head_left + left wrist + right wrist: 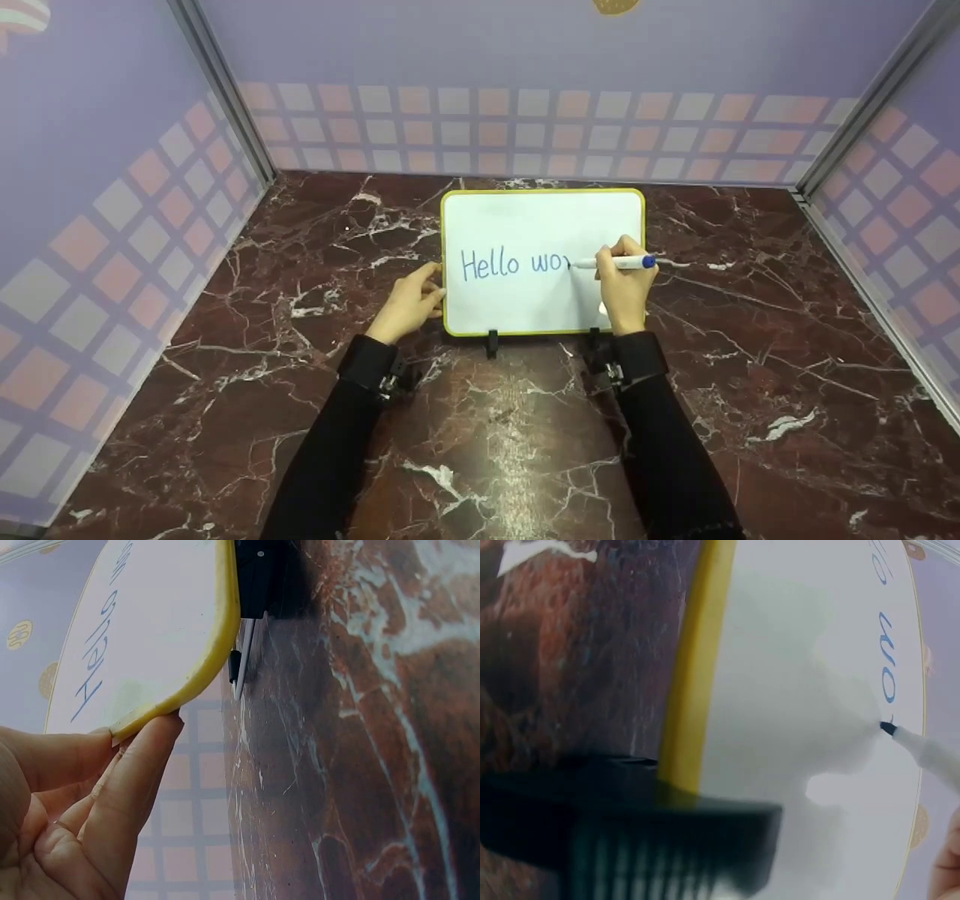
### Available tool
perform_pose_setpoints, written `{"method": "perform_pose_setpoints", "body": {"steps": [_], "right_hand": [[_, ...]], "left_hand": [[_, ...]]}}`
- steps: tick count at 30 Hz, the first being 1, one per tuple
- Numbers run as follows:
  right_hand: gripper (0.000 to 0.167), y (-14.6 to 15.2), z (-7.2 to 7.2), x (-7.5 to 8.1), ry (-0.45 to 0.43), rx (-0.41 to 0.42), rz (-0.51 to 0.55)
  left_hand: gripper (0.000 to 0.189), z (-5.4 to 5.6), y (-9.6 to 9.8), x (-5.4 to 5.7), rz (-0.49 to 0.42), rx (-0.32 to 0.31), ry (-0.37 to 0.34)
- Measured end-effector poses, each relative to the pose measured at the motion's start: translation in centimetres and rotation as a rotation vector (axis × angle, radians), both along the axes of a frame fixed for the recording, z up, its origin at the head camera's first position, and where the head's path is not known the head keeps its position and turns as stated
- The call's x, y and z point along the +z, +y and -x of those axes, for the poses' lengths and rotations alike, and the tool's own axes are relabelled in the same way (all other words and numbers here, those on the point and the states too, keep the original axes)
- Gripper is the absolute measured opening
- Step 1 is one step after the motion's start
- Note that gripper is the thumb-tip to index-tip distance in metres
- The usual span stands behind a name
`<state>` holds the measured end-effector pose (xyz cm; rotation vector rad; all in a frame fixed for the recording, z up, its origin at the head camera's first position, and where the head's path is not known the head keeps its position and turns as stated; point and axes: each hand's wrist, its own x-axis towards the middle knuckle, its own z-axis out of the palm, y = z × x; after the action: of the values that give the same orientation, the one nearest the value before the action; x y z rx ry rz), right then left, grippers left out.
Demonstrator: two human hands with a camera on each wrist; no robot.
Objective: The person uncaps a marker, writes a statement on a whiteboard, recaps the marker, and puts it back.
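Observation:
A whiteboard (525,225) with a yellow frame stands propped up, with "Hello wo" and part of a further letter in blue on it. My left hand (411,301) pinches the board's left edge; in the left wrist view, thumb and fingers (142,772) grip the yellow rim near a lower corner. My right hand (627,289) holds a white marker (624,262) with a blue end, its tip at the last letter. In the right wrist view the marker's dark tip (888,727) meets the board, while most of that hand is out of frame.
Two black stand feet (492,343) support the board's lower edge. Beneath is a dark red marbled table (337,465). Purple panels with pink and white checks (525,127) enclose the back and both sides. Each wrist carries a black strap (367,361).

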<state>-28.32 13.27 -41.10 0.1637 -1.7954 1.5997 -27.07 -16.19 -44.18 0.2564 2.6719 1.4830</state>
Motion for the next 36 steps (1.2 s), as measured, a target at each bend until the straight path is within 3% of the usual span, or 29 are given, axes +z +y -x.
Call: {"method": "perform_pose_setpoints", "body": {"steps": [13,29,36], "right_hand": [[0.028,0.2,0.2,0.0,0.093,-0.039,0.079],[0.024,1.1,0.7,-0.6,0.078,0.005,0.093],[0.027,1.2,0.4,-0.3,0.059,-0.007,0.014]], "left_hand": [[0.041,0.0,0.1,-0.1,-0.014,0.016,0.004],[0.043,0.0,0.2,0.1,-0.005,0.004,-0.013],[0.04,0.0,0.2,0.1,0.002,0.01,0.001]]}}
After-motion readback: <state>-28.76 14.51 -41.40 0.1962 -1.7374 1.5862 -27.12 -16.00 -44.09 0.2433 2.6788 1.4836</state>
